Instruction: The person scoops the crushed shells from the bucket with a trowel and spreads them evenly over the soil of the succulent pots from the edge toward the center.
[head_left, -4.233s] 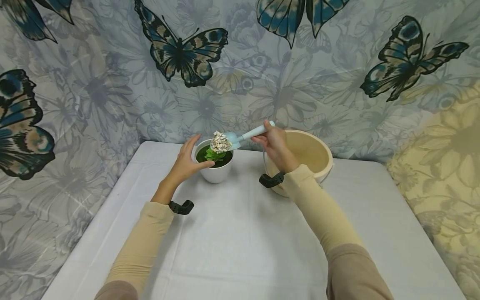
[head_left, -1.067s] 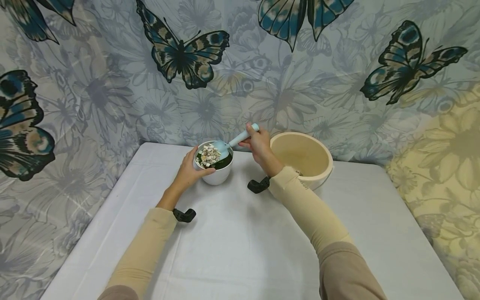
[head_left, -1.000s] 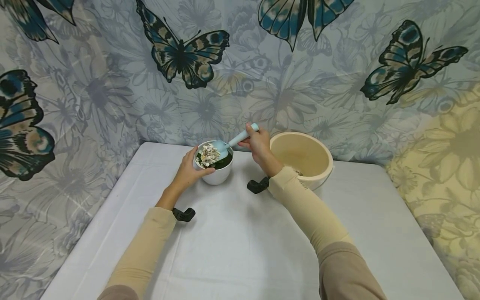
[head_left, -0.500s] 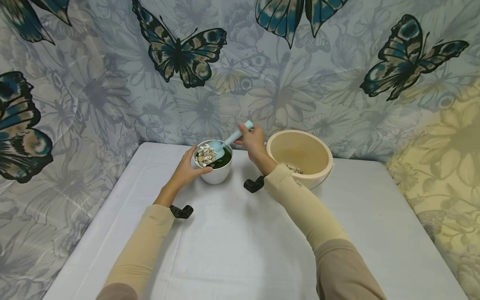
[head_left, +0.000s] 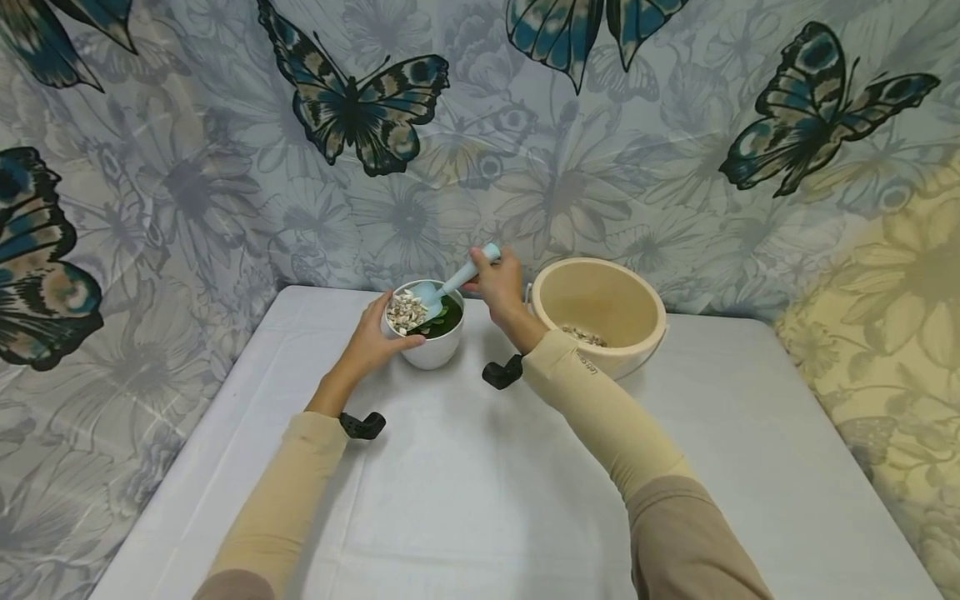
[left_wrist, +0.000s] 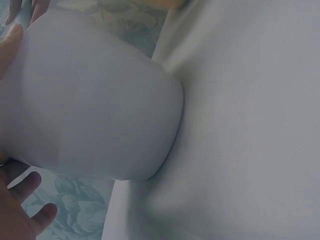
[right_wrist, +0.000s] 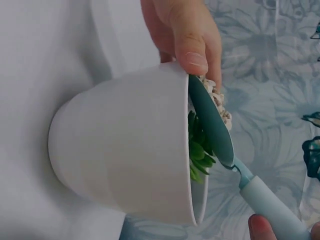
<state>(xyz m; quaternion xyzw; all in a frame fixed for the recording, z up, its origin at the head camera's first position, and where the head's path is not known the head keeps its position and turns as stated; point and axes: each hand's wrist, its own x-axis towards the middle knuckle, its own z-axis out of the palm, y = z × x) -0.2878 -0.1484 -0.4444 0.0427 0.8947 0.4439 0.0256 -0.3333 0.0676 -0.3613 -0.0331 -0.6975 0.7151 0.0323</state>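
Note:
In the head view, my left hand [head_left: 367, 340] holds a white plant pot [head_left: 433, 354] by its rim, thumb on the near side and fingers round the left. My right hand [head_left: 504, 287] grips the handle of a light-blue garden trowel [head_left: 465, 273], which slants down to the left into the pot's mouth. Whitish pebbles [head_left: 407, 313] lie heaped at the blade's front, by the pot's left rim. A green succulent [right_wrist: 199, 150] shows inside the pot in the right wrist view, partly hidden beneath the trowel blade [right_wrist: 212, 120]. The pot stands upright on the table.
Just right of my right hand stands a cream bucket [head_left: 600, 300] with more pebbles [head_left: 583, 335] at its bottom. A white cloth covers the table [head_left: 450, 483]. Behind it hangs a butterfly-patterned backdrop [head_left: 480, 167], close to the table's far edge.
The trowel, held above the pot earlier, has come down into its mouth and moved left with my right hand. The pebbles now sit against the left rim, and more of the succulent shows.

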